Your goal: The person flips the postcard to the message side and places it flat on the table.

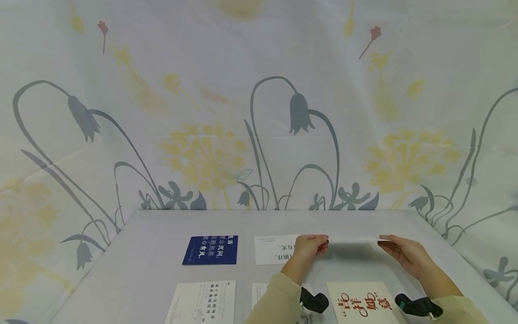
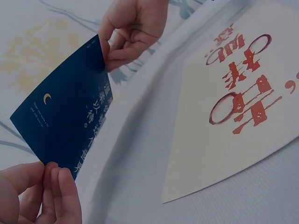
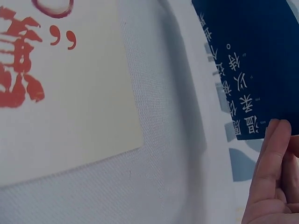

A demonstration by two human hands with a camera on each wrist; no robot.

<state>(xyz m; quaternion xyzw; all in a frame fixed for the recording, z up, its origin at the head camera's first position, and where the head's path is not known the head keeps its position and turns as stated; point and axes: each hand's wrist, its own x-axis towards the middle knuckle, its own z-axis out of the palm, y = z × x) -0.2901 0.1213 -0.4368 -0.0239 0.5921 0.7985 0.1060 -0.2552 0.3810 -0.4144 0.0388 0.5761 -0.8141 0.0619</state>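
A dark blue card (image 2: 65,107) with white characters and a small yellow moon is held up between both hands, above the table. My left hand (image 1: 309,249) pinches one end of it between thumb and fingers. At the opposite end, my right hand (image 1: 406,256) pinches the card's edge, fingers fairly straight. From the head the card is seen nearly edge-on, while the left wrist view shows its printed face. Below the hands lies a cream card with red lettering (image 1: 358,301). A white card (image 1: 267,252) is partly covered by my left hand.
To the left, another blue card (image 1: 210,250) and a white card with black text (image 1: 202,301) lie on the white table (image 1: 121,279). One more white card (image 1: 257,291) is mostly behind my left sleeve. A flower-patterned cloth (image 1: 226,58) hangs behind the table.
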